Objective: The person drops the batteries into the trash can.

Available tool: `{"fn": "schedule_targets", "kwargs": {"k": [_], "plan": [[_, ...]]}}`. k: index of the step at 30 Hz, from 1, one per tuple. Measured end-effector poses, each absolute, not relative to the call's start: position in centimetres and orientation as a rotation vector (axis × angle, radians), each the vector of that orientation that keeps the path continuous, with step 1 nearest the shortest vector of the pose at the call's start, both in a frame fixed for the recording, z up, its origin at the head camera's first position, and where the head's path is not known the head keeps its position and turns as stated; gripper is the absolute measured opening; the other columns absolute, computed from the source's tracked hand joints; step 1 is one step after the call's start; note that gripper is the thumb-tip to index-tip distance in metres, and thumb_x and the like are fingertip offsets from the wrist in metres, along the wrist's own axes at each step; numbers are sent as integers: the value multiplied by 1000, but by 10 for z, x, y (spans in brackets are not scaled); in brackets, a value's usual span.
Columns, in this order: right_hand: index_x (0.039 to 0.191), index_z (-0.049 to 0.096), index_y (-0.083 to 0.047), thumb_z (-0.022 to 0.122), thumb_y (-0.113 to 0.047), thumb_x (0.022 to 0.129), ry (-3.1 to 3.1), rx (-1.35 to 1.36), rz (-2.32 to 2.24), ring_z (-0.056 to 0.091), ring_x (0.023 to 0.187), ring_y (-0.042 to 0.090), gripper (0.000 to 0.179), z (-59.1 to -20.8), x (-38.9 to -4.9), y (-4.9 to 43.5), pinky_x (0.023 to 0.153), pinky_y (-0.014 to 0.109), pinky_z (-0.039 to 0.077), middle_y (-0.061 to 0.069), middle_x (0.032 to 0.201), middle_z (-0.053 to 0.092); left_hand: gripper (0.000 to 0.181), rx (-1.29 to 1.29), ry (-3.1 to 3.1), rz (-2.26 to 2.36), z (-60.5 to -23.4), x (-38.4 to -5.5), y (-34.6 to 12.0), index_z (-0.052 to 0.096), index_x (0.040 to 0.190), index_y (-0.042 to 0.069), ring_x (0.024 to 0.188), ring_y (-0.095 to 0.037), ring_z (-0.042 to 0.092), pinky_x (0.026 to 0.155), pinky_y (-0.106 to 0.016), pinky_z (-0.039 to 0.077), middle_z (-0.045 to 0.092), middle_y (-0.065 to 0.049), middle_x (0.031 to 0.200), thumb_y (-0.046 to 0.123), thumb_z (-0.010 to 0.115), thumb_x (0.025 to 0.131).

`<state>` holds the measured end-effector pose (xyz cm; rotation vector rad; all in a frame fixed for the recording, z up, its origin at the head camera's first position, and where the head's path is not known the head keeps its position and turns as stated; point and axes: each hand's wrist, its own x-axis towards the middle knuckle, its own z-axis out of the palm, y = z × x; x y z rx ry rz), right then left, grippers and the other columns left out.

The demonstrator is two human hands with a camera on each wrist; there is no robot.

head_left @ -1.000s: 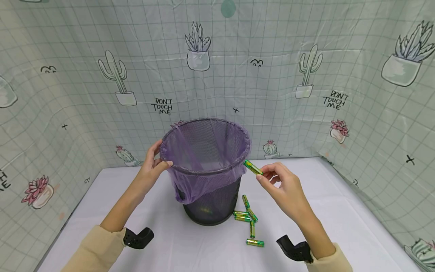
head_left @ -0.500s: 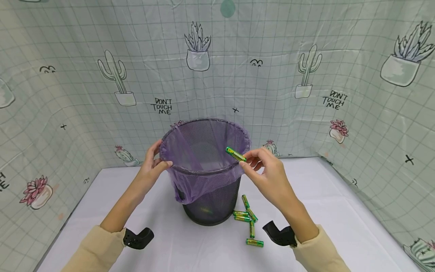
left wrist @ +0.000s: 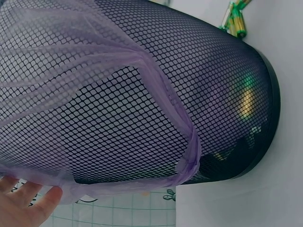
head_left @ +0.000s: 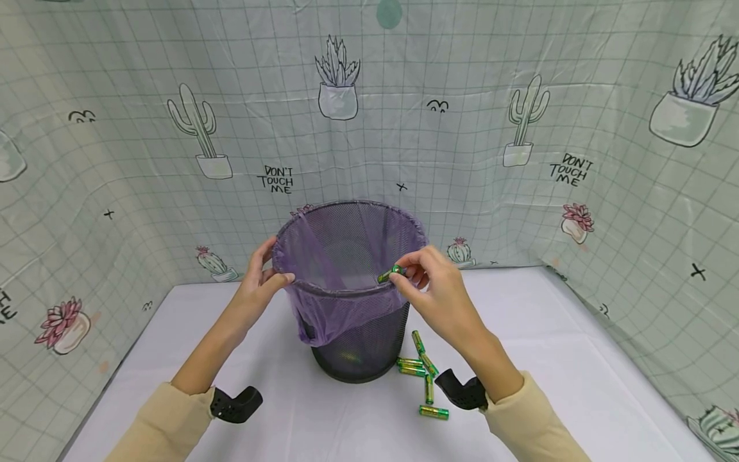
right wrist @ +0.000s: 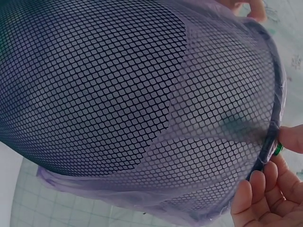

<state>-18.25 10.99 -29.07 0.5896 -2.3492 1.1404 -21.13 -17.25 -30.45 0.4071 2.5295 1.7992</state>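
A black mesh wastebasket (head_left: pixel 369 346) lined with a purple plastic bag (head_left: pixel 329 321) stands upright on the white table. My left hand (head_left: pixel 262 282) holds its rim on the left, thumb on the near side; in the left wrist view fingertips (left wrist: pixel 51 196) show at the bag's edge. My right hand (head_left: pixel 435 289) pinches a green-and-gold battery (head_left: pixel 385 276) at the right of the rim, its free end tipped down over the opening. In the right wrist view a green end of that battery (right wrist: pixel 278 149) shows between thumb and fingers. A yellow-green blur (left wrist: pixel 246 101) shows through the mesh near the bottom.
Several more green batteries (head_left: pixel 428 389) lie loose on the white tablecloth (head_left: pixel 323 423) to the right of the wastebasket's base, some touching. A printed grid curtain (head_left: pixel 369 154) hangs behind and at both sides. Black wrist mounts (head_left: pixel 235 405) stick out from both forearms.
My right hand has moved left from beside the wastebasket to its rim, bringing the battery over the opening and tipping it down. The left hand and loose batteries have stayed put.
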Motion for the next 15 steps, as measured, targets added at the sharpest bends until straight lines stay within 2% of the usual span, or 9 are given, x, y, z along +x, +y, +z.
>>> {"fn": "schedule_targets", "kwargs": {"k": [15], "plan": [[94,64,-2,68,-13,83,-2376,570,1133,47,71,13,16,-291,-183,110,64,20,42,5,80,50,77,407,2520,1802,-305,-211,-172,-2,150,20,139,-39,21,110,-60,15,-1,-13,155,22,45,90]]}}
